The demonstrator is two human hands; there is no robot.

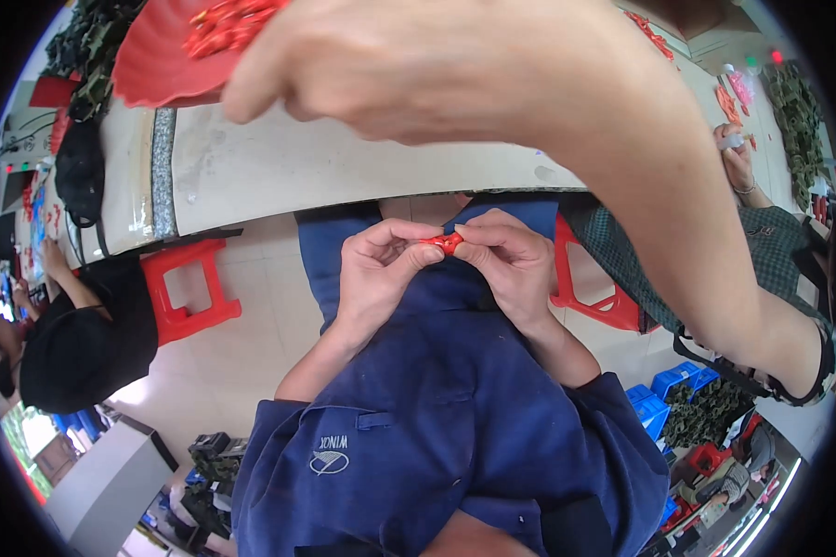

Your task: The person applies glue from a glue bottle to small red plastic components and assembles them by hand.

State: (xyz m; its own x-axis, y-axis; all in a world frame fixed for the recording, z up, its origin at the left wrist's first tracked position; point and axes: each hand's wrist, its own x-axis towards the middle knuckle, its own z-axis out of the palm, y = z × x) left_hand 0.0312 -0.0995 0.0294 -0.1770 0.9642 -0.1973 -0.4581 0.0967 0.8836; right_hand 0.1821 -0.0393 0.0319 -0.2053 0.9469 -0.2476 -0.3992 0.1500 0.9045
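Here, the hands (446, 255) pinch a red piece (444, 243) between them.

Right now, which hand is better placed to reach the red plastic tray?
Left, probably: the left hand lies toward the red plastic tray. Both it and the right hand pinch a small red piece.

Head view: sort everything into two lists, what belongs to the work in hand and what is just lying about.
In hand:
- small red piece, pinched between the fingers of the left hand and the right hand
- red tray of similar red pieces on the table, probably the supply

Lying about:
- red stool
- blue crates
- black bag
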